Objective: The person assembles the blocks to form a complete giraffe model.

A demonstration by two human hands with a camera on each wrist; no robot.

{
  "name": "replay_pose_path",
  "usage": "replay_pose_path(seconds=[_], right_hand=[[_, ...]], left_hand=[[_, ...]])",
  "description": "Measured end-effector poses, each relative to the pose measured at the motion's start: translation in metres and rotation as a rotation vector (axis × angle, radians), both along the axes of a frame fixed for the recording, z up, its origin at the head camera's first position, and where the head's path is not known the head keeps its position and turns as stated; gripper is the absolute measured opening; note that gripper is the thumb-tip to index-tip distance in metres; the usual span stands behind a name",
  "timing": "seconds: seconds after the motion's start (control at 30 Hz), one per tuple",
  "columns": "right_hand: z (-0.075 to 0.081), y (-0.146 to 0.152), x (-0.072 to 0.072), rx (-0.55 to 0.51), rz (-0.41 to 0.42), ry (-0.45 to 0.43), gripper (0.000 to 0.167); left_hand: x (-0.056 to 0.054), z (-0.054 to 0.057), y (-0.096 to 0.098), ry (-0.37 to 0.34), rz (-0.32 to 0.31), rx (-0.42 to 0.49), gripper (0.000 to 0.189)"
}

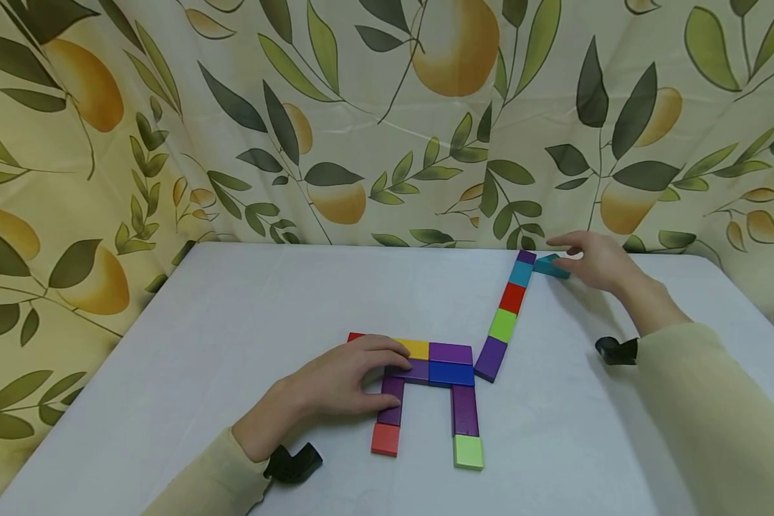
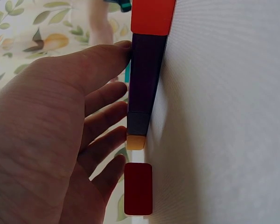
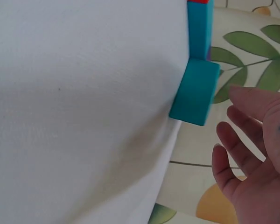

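Flat coloured blocks lie on the table, with a blue block, a yellow block and purple ones forming a wide body on two legs. My left hand rests over the body's left side, fingers loosely bent and thumb by the purple leg block. It partly covers a red block. From the body's right corner, a slanted row runs to the far edge, through a red block. At its top sits a teal triangular block. Beside that, my right hand has spread fingers; the right wrist view shows a gap between them.
The legs end in a red block and a light green block. A white cloth covers the table. Behind it hangs a curtain printed with fruit and leaves, close to the far edge.
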State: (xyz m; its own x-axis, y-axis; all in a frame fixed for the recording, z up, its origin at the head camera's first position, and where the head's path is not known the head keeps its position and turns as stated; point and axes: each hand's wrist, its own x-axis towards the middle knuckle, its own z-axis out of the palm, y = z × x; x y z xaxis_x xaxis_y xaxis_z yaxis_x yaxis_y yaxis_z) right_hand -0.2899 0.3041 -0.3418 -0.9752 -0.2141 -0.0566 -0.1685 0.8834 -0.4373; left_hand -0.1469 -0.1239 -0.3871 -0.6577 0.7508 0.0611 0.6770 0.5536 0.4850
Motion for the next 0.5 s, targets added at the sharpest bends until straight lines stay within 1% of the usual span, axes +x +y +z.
replay_pose_path(seconds=[0.13,0.27,0.37,0.5], right_hand=[[0.006,0.0,0.01,-0.03,0.004,0.047,0.047],[0.01,-0.001,0.027,-0.086,0.015,0.116,0.047],[0.011,-0.005,0.042,-0.115,0.034,0.198,0.045],[0.01,-0.015,0.062,-0.137,0.087,0.326,0.042]], left_hand=[[0.0,0.0,0.001,-0.007,0.008,-0.015,0.043],[0.001,0.0,0.002,-0.005,0.005,-0.023,0.043],[0.001,0.001,0.003,-0.001,0.0,-0.022,0.043],[0.001,0.001,0.002,-0.002,0.005,-0.026,0.043]])
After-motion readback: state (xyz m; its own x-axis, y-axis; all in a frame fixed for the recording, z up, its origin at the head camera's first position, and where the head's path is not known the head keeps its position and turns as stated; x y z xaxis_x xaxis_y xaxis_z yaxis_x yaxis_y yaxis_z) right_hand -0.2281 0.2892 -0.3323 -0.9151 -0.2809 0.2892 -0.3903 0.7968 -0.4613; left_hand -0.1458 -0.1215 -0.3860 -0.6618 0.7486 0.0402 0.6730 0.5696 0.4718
